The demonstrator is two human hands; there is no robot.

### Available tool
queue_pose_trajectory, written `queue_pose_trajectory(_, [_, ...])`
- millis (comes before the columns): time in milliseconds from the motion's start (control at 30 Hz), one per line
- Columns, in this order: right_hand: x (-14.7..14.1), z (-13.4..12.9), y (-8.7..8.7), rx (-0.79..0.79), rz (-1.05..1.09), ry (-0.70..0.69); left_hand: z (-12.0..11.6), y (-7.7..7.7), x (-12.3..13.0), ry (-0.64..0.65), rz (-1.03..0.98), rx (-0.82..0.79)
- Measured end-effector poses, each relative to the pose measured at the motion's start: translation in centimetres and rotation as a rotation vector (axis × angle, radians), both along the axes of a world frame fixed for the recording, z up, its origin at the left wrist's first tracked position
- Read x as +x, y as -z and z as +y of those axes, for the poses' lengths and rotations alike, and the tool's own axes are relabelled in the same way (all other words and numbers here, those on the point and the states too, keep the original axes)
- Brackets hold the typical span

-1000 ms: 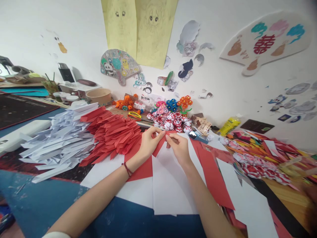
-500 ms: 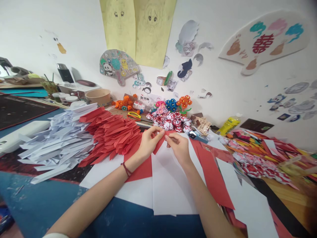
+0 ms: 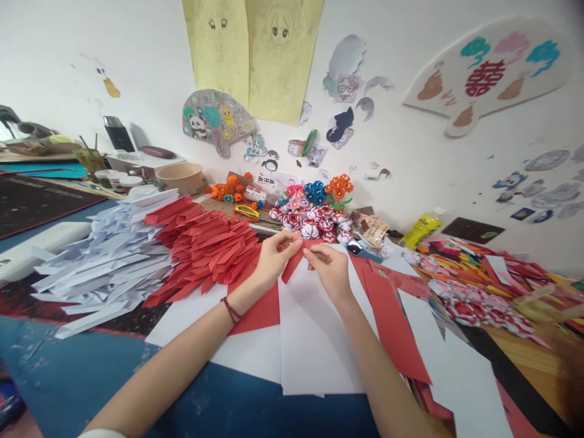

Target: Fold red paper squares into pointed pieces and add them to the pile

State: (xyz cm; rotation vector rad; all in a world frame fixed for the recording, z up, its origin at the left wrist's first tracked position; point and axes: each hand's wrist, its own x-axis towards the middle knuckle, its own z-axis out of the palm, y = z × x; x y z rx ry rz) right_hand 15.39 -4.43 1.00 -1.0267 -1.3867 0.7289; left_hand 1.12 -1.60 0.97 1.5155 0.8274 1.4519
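My left hand (image 3: pixel 275 257) pinches a small red paper strip (image 3: pixel 292 263) between thumb and fingertips. Close beside it, my right hand (image 3: pixel 329 267) has its thumb and fingers pressed together at the strip's right side; what lies between those fingertips is too small to make out. Under both hands are white sheets (image 3: pixel 319 340) and a red sheet (image 3: pixel 262 310). Left of my left hand lies a heap of folded red strips (image 3: pixel 207 246), and beyond it a heap of folded white strips (image 3: pixel 123 255).
Red-and-white paper flowers (image 3: pixel 319 224) and a blue watch (image 3: pixel 364 250) lie just behind my hands. A tan bowl (image 3: pixel 180 176) stands at the back left. A yellow bottle (image 3: pixel 422 230) and coloured paper scraps (image 3: pixel 474 267) are at the right.
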Motion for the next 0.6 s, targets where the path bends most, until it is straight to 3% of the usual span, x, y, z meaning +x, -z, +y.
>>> queue_pose_trajectory(233, [-0.1, -0.5, -0.8, -0.074, 0.047, 0.014, 0.0, -0.1, -0.3, -0.050, 0.067, 0.053])
queue_pose_trajectory(600, [0.1, -0.7, -1.1, 0.004, 0.162, 0.048, -1.2, -0.9, -0.1, -0.035, 0.256, 0.152])
